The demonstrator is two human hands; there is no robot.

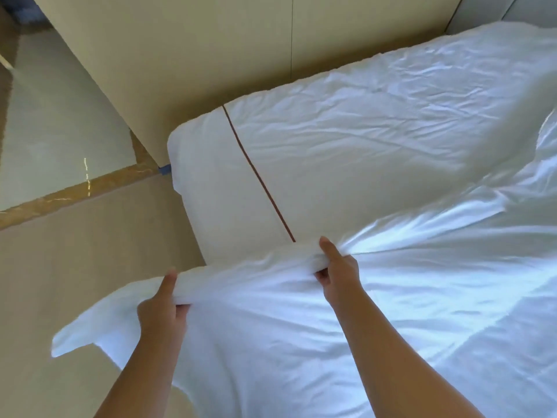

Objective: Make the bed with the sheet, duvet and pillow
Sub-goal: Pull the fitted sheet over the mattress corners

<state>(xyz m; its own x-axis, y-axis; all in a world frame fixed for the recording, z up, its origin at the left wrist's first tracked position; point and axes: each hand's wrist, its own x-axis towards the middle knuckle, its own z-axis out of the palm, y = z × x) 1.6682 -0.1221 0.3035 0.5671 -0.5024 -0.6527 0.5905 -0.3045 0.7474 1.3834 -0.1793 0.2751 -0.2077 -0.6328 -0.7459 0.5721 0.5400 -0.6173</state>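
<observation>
Curling fingers (322,275) of the right hand (337,270) under a rolled, bunched hem of the duvet (301,327), thumb pressed flat on top, so pinching the cloth between them. Doing the same with the left hand (159,306), further out along that hem, beyond the bed's side edge.

Holds the hem lifted just short of the pillow (331,152), with tension folds fanning away from the right grip. Leaves one loose corner (78,336) drooping off the side edge over the beige floor (75,251). Looks like the duvet rather than the sheet, going by the thick hem, though hard to be sure with everything white.

Finds the pillow set along the head edge against the beige headboard panel (211,49), its red stripe (259,176) near the corner. Cannot see the sheet beneath; presumably on.

Judging by this: well past halfway. Left to do: square the top hem below the pillow, bring the hanging corner in line, smooth the rumpled cover toward the far side.
</observation>
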